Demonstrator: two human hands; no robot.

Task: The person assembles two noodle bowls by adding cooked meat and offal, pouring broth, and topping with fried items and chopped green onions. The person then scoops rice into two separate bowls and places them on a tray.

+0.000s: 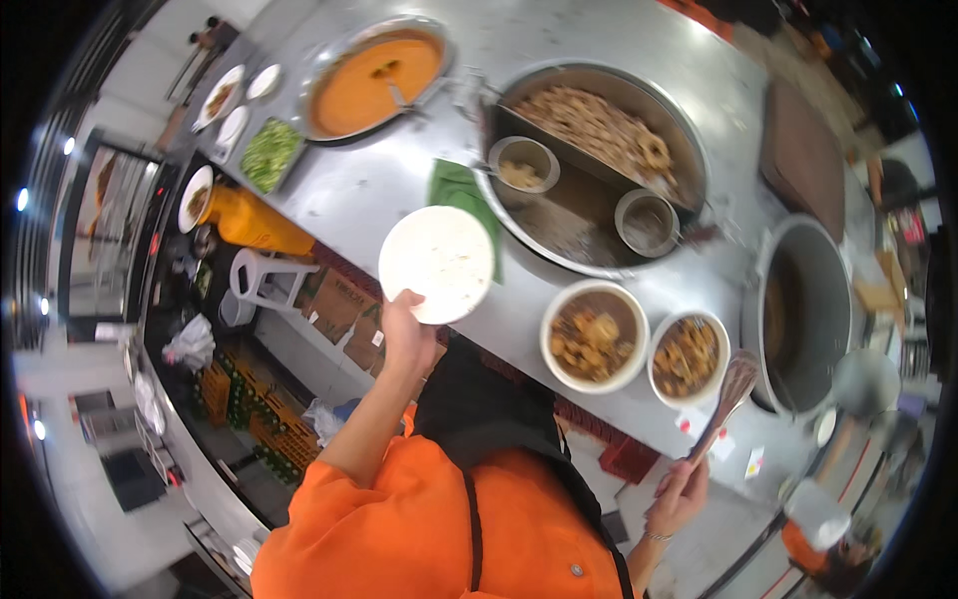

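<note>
A white plate [439, 262] is held over the near edge of the steel surface [359, 180], left of two bowls of stew, its near rim pinched by the grip of the left hand [409, 334], thumb on top. It is judged light, stiff and perhaps breakable, slippery if greasy; it is best taken by the rim and kept level. By the right hand [679, 496], closed around its handle, a long utensil [733, 391] is held near the right bowl [689, 356]; it is probably stiff and best gripped along the shaft. The left fingers are hidden beneath the plate, its pale contents cannot be made out, and the utensil's head is blurred.
</note>
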